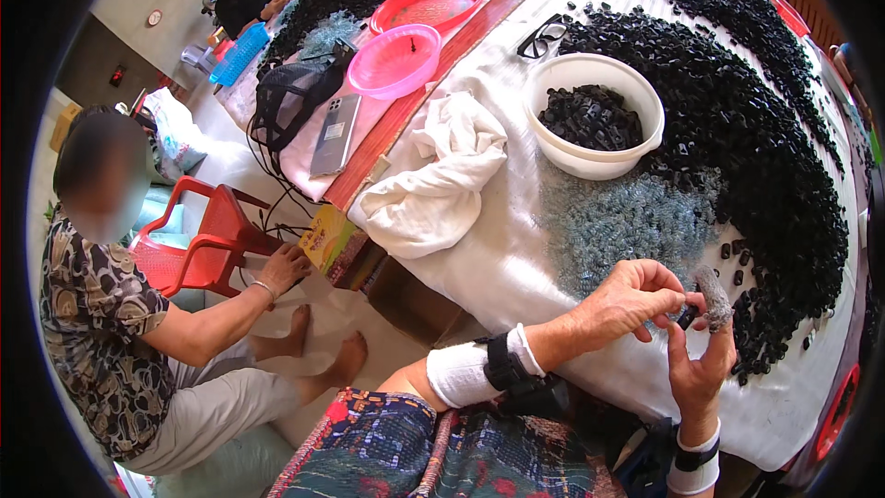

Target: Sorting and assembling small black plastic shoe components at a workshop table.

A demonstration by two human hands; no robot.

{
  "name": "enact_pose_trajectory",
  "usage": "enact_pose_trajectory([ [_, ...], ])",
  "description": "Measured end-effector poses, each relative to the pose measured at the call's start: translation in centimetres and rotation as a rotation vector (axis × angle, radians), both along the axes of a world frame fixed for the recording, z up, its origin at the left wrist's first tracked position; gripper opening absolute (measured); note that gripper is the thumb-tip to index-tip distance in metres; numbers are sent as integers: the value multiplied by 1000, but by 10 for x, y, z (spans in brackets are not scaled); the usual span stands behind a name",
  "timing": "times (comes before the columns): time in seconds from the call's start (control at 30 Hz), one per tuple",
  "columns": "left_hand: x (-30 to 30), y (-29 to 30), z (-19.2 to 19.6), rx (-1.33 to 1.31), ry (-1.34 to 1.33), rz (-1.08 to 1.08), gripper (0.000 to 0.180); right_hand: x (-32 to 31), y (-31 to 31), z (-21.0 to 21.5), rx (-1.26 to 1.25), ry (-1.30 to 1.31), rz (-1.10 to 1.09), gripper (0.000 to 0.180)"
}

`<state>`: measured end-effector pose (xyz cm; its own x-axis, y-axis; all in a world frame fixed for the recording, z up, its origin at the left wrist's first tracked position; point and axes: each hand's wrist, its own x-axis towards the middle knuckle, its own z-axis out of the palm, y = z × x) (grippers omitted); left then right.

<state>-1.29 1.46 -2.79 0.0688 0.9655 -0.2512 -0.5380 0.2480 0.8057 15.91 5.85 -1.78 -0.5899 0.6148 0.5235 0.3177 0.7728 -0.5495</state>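
Over the near right part of the white-covered table, my two hands meet. My right hand (702, 371) grips a small black plastic piece (687, 316) between thumb and index finger. Grey fuzzy cloth wraps that index finger (713, 299). Reaching in from the left, my left hand (619, 306) has its fingertips pinched together at the piece; what they hold is too small to make out. Just beyond my hands lies a heap of thin bluish-silver coil springs (631, 221). A large spread of black pieces (784, 221) curves along the right.
A white tub (595, 161) holds black pieces. Beside it are a crumpled white cloth (433, 194) and glasses (544, 37). Pink (396, 60) and red (424, 5) baskets and a phone (334, 134) lie farther left. A person (111, 314) sits at left near a red chair (198, 240); another works behind.
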Motion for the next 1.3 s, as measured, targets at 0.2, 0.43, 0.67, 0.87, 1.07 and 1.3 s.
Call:
enact_pose_trajectory([
  [0.2,0,2,-2,-22,6,-4,29,4,3,-2,-12,-31,11,50],
  [0.43,-1,0,3,-17,6,-6,28,4,3,0,30,-45,20,54],
  [0.67,0,0,9,-46,10,-3,27,3,3,7,-35,-79,-37,41],
  [0.87,-1,-1,8,-34,-10,10,27,3,4,6,-50,-94,-42,41],
  [1.07,-2,-3,9,-23,-2,16,26,4,3,4,-54,-81,-50,42],
  [1.3,-1,-3,9,-10,-8,14,28,4,3,6,-33,-90,-47,45],
])
